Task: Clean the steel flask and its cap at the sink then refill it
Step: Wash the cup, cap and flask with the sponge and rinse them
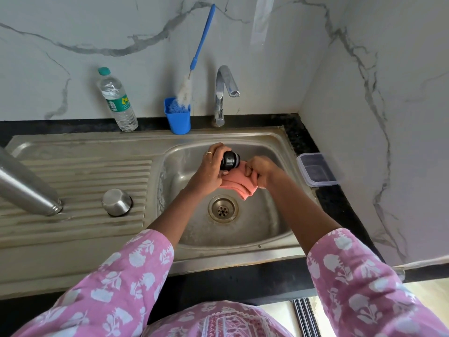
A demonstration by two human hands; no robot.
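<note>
Over the sink (279,152) basin, above the drain (223,208). The left hand (211,171) holds a black stopper (229,161); its fingers (215,149) curl round the stopper's left end and the stopper's other end points toward the right hand (261,171). The right hand is closed in a fist on a bunched pink cloth (239,189), fingers (250,169) curled tight into the fabric. The cloth touches the stopper from below and at its right end, and the loose folds hang down between both hands.

The steel flask (26,188) stands mouth down on the ribbed drainboard (80,222), well apart from both hands, its body running off the left edge. A steel cap (116,202) sits upside down on the same ribs, just right of the flask's mouth.

At the back: tap (224,93), no water visibly running. Blue holder (177,117) with a long-handled bottle brush (201,45) leaning on the wall. A plastic water bottle (116,100) stands left of the holder. A clear lidded box (315,170) rests on the dark table (340,203) right of the basin.
</note>
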